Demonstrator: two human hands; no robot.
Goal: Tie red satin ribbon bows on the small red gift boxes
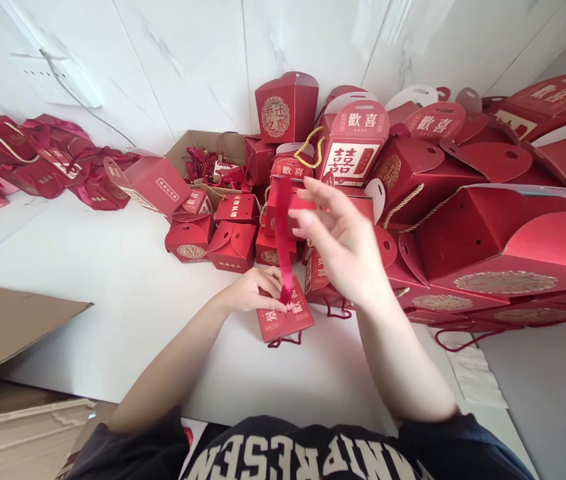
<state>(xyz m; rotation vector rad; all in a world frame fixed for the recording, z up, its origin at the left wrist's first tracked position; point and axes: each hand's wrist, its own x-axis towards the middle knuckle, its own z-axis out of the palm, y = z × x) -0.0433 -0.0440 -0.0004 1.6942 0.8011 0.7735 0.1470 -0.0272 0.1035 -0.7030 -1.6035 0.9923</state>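
A small red gift box (285, 325) with printed characters lies on the white table in front of me. A dark red satin ribbon (284, 257) rises from its top, its upper end blurred. My left hand (257, 290) rests on the box, fingers closed on the ribbon's base where it meets the lid. Higher up, my right hand (337, 240) is raised beside the ribbon's upper part, its thumb and fingers curved and apart. Whether a fingertip touches the ribbon is hard to see. A dark red cord (285, 341) sticks out from the box's near edge.
Red gift boxes (353, 147) are stacked along the tiled wall, with larger ones (513, 247) at right. An open carton (177, 150) holds ribboned pieces. Ribbon-tied boxes (53, 157) stand at far left. A cardboard flap (13, 327) juts over the table's left edge.
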